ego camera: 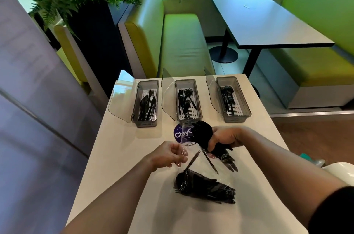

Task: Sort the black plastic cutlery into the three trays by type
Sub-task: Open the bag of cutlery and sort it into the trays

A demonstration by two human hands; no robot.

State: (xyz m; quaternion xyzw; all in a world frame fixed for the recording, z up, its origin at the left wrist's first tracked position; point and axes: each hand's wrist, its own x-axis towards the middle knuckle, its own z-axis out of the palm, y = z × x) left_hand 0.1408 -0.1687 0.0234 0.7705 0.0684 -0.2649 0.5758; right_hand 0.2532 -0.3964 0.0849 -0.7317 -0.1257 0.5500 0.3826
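My right grip [224, 138] curls round a light, slippery bundle of stiff cutlery [203, 132] at 1 o'clock over the tabletop [115, 157], my left grip [168, 155] pinches clear wrap [185, 134] at its 8 o'clock, and I judge the handles the surest hold.

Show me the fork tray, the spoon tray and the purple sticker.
Grey clear plastic tray holding black forks [189, 118]: head view, its near wall.
Grey clear plastic tray holding black spoons [238, 119]: head view, its near wall.
Round purple sticker [179, 135]: head view, its left half.
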